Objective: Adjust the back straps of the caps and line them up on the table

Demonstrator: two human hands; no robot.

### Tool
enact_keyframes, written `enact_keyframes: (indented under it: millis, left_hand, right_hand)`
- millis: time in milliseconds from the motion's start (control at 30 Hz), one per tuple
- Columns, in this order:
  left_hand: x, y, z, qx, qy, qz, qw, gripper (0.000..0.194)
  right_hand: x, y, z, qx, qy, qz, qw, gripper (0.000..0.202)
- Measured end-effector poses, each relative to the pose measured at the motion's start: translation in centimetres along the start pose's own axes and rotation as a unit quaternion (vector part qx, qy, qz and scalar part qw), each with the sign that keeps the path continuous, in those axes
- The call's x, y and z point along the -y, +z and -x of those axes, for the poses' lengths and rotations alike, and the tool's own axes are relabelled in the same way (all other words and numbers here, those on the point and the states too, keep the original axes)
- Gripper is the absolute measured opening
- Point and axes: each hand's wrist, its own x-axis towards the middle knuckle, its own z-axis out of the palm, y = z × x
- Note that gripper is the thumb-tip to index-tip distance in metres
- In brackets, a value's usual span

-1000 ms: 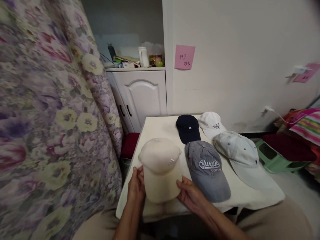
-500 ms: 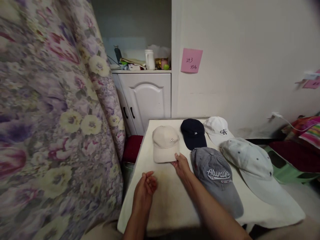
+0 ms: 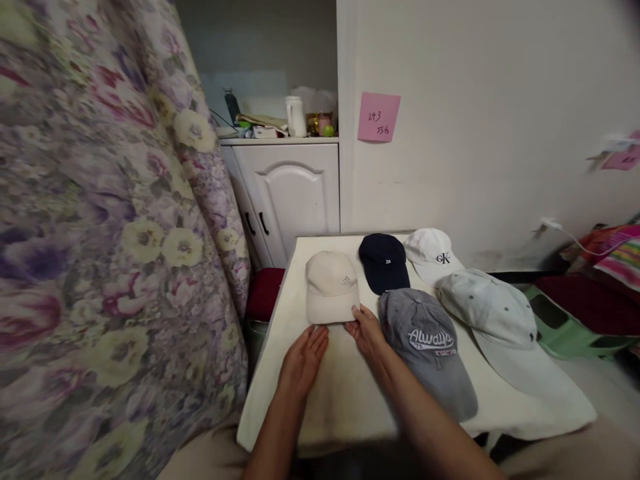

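Note:
A beige baseball cap (image 3: 331, 283) lies on the cloth-covered table (image 3: 345, 400), its brim toward me. My right hand (image 3: 367, 330) pinches the right corner of that brim, thumb on top. Just below the brim's left part is my left hand (image 3: 304, 357), palm turned up, fingers stretched out and apart from one another's grip; whether its fingertips touch the brim I cannot tell. Beside my right forearm rests a grey cap (image 3: 425, 340) with white lettering. A navy cap (image 3: 384, 261) sits behind it.
A white cap (image 3: 433, 253) and a large pale grey cap (image 3: 493, 313) lie at the table's right. A floral curtain (image 3: 115, 267) hangs on the left. Behind stands a white cabinet (image 3: 295, 200). A green stool (image 3: 560, 327) is at the far right.
My left hand has moved up and forward to the beige cap's brim, and its curled fingers have straightened. My right hand keeps its hold on the brim corner.

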Motion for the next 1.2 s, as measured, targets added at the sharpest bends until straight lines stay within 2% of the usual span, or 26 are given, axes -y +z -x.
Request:
enact_keyframes:
  millis: [200,367,500,600,733,800,933,1067,1200]
  left_hand:
    - [0.2,2.7,-3.6,-0.04,-0.004,0.061,0.997,0.033]
    - [0.3,3.0,-4.0,-0.06,-0.012,0.066,0.996,0.035]
    - [0.6,3.1,-4.1,-0.054,-0.012,0.057,0.997,0.027]
    - [0.4,4.4,-4.9,-0.042,-0.007,0.054,0.998,0.021]
    - [-1.0,7.1,-6.7,-0.025,0.008,0.053,0.998,0.023]
    - [-1.6,7.8,-7.4,-0.024,0.01,0.049,0.998,0.026]
    - [-1.4,7.0,-7.5,-0.049,-0.002,0.032,0.998,0.03]
    - [-0.1,5.1,-6.6,-0.075,-0.011,0.021,0.997,0.031]
    - [0.8,4.2,-5.4,-0.076,-0.009,0.02,0.997,0.029]
  right_hand:
    - [-0.3,-0.3,1.0,-0.005,0.008,0.023,1.0,0.05]
    - [-0.4,-0.5,2.1,-0.012,0.0,0.016,1.0,0.054]
    - [-0.3,-0.6,2.5,-0.015,-0.013,-0.006,1.0,0.043]
    - [0.3,0.2,1.7,-0.024,-0.022,-0.025,0.999,0.034]
    - [1.5,2.2,-0.4,-0.027,-0.04,-0.051,0.998,0.027]
    - [1.8,3.0,-0.9,-0.028,-0.043,-0.058,0.997,0.025]
    - [1.2,2.6,-0.4,-0.048,-0.03,-0.057,0.997,0.027]
    - [0.2,1.1,0.8,-0.061,-0.014,-0.043,0.997,0.029]
    - [0.2,0.2,1.5,-0.059,-0.003,-0.026,0.998,0.027]
